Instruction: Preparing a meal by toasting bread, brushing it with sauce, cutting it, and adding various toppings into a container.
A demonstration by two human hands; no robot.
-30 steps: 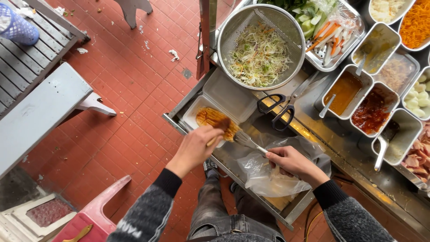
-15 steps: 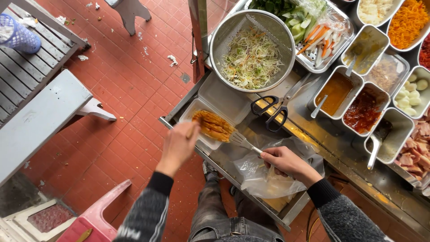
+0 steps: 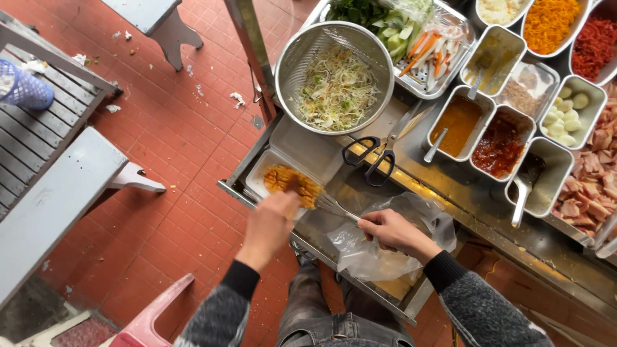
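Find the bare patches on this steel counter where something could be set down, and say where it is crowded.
Bare steel counter lies between the scissors, the sauce tubs and the right hand. Crowded: the tubs' corner, and around the left hand at the foam box.

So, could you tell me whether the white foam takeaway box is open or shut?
Open. The foam box lies with its lid folded back flat toward the strainer bowl, and the orange-brown food in its tray is uncovered under the left hand.

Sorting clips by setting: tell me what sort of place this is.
Most likely a street food stall. A stainless counter holds steel containers of sauces, a colander of shredded vegetables and a tray of cut vegetables, with red tiled floor and benches alongside.
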